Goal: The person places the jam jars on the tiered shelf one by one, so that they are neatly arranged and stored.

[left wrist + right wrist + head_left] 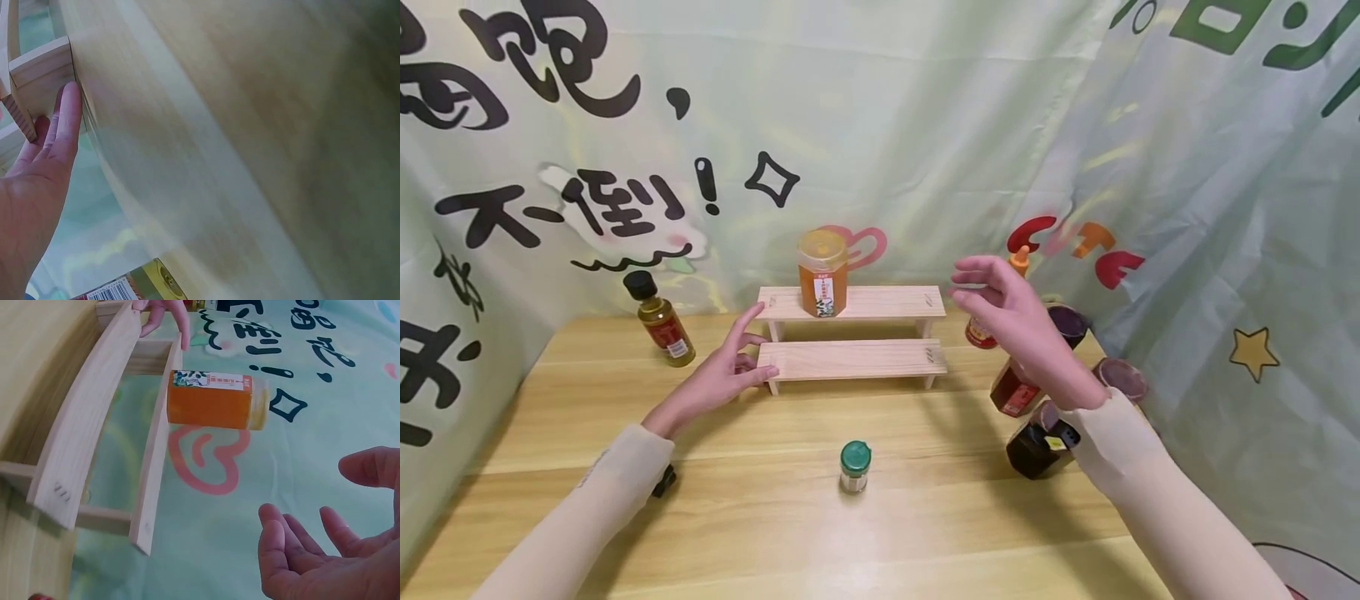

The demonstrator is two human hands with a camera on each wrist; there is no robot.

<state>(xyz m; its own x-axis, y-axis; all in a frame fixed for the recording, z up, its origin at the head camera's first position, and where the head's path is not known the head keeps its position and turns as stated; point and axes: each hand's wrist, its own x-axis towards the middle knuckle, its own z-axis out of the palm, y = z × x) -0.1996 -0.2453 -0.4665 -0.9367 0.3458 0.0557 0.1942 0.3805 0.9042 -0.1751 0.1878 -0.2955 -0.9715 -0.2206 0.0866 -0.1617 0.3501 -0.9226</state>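
My left hand point(726, 371) touches the left end of a two-step wooden rack point(853, 358). Its thumb lies on the lower step's end, and the index finger reaches to the upper step. In the left wrist view, straight fingers point(67, 122) lie against the rack's end. A honey-coloured jar point(823, 283) with a clear lid and white label stands upright on the upper step, left of its middle. My right hand point(1011, 304) hovers right of the rack, holding nothing, with its fingers loosely bent and apart in the right wrist view.
A dark-capped bottle point(662, 321) stands at the left. A small green-capped shaker point(855, 467) is in front of the rack. On the right, partly behind my right arm, are an orange-tipped bottle point(980, 333), a red-labelled bottle point(1015, 390) and a dark bottle point(1032, 450). Printed cloth hangs behind.
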